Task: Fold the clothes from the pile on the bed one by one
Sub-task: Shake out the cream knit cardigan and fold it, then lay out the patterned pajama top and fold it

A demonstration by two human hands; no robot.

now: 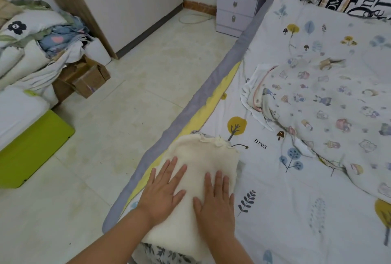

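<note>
Both hands, left hand (pixel 164 191) and right hand (pixel 215 202), press flat on a folded cream garment (pixel 201 158); the pile (pixel 317 103), far right on the bed (pixel 296 211), looks unfolded.

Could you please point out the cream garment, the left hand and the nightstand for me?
Cream garment (pixel 203 153): head view, on its bare upper middle.
Left hand (pixel 164 191): head view, on the back of the hand.
Nightstand (pixel 237 4): head view, on its upper drawer front.
</note>
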